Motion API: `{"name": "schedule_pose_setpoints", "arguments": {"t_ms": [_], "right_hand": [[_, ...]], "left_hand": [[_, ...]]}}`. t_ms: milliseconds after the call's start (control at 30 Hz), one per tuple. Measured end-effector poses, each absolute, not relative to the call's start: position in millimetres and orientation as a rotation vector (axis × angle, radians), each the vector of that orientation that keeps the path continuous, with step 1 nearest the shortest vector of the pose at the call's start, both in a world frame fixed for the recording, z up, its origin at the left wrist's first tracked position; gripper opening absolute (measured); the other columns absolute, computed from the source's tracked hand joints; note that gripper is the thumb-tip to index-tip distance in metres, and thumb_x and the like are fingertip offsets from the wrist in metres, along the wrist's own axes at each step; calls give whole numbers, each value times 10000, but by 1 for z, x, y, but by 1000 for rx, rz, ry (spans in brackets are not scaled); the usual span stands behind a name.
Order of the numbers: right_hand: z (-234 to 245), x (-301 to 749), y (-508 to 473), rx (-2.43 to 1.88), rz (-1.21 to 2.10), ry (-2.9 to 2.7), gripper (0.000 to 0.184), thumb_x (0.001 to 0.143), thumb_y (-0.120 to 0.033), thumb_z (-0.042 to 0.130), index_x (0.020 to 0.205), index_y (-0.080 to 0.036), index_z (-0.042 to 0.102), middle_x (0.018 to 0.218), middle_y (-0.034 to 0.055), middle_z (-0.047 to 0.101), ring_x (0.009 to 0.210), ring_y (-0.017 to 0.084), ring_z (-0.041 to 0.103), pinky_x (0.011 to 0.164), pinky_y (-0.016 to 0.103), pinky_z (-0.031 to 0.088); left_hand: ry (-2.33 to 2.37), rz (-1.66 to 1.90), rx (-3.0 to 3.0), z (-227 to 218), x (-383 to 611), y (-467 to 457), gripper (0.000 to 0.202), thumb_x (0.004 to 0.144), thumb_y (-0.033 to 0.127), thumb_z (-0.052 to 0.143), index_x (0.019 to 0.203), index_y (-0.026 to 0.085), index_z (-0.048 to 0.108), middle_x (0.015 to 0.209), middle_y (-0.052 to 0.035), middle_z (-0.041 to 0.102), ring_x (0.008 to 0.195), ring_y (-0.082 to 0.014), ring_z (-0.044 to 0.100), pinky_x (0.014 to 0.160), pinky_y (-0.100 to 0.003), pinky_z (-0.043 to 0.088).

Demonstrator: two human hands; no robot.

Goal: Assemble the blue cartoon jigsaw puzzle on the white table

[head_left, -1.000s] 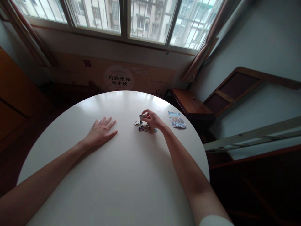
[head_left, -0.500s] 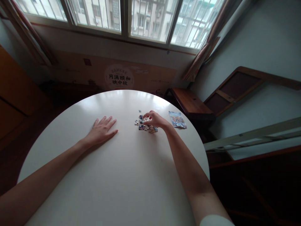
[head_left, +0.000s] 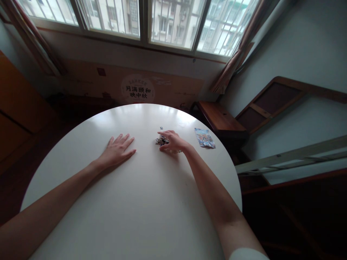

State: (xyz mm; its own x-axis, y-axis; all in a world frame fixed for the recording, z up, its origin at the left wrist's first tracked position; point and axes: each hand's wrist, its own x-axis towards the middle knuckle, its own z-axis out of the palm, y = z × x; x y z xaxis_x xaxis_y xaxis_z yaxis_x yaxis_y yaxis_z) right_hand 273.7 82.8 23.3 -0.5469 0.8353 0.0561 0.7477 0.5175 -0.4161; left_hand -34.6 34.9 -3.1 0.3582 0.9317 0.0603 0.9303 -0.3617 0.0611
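Note:
A small heap of jigsaw puzzle pieces [head_left: 159, 141] lies on the white round table [head_left: 130, 209]. My right hand [head_left: 173, 141] is over the heap and covers most of it. Its thumb and fingers are spread apart around the left part of the pieces, and whether the fingertips touch any cannot be made out. One single puzzle piece [head_left: 161, 128] lies just beyond the heap. To the left, my left hand [head_left: 118, 150] rests flat on the tabletop, fingers spread, holding nothing.
A colourful printed packet or sheet [head_left: 205, 138] lies near the table's right edge. Beyond it stands a low wooden bench or stool [head_left: 222, 115]. A barred window [head_left: 170, 25] and a printed banner [head_left: 138, 88] are across from me.
My right hand has come down and slightly left over the heap, its fingers opening from a near pinch to a wider spread. My left hand has stayed still.

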Motion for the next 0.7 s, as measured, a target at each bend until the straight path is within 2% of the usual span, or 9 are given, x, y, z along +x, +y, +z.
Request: {"name": "schedule_pose_setpoints", "arguments": {"t_ms": [167, 333, 500, 600, 700], "right_hand": [[21, 272, 83, -1340, 392, -2452, 459, 784, -372, 721, 1216, -240, 638, 1175, 97, 607, 1120, 249, 488, 964, 373, 381], [19, 270, 82, -1323, 355, -2388, 208, 835, -292, 667, 1029, -224, 701, 1077, 68, 598, 1017, 191, 544, 898, 313, 399], [19, 270, 81, -1341, 390, -2283, 135, 831, -204, 619, 944, -202, 692, 1061, 45, 570, 897, 146, 576, 813, 261, 429], [20, 270, 82, -1344, 417, -2238, 176, 834, -121, 548, 919, -183, 689, 1027, 41, 575, 837, 123, 584, 792, 245, 436], [25, 273, 85, -1352, 448, -2217, 182, 841, -121, 540, 939, -164, 687, 981, 46, 592, 820, 123, 588, 790, 247, 446]], "left_hand": [[1768, 143, 2573, -6, -36, 36, 671, 909, 602, 314, 1480, 250, 337, 1567, -75, 257, 1444, -335, 182, 1137, -538, 147], [1760, 147, 2578, -6, -36, 37, 674, 910, 596, 317, 1483, 243, 329, 1569, -79, 251, 1444, -338, 182, 1136, -546, 148], [1762, 151, 2575, -4, -35, 36, 679, 907, 608, 311, 1478, 241, 340, 1566, -78, 259, 1442, -333, 192, 1137, -540, 153], [1754, 148, 2579, -3, -35, 35, 682, 911, 608, 300, 1480, 235, 334, 1568, -84, 253, 1439, -339, 197, 1132, -551, 157], [1757, 145, 2577, -4, -35, 35, 678, 913, 603, 303, 1482, 237, 329, 1569, -84, 251, 1441, -342, 188, 1131, -554, 154]]}}
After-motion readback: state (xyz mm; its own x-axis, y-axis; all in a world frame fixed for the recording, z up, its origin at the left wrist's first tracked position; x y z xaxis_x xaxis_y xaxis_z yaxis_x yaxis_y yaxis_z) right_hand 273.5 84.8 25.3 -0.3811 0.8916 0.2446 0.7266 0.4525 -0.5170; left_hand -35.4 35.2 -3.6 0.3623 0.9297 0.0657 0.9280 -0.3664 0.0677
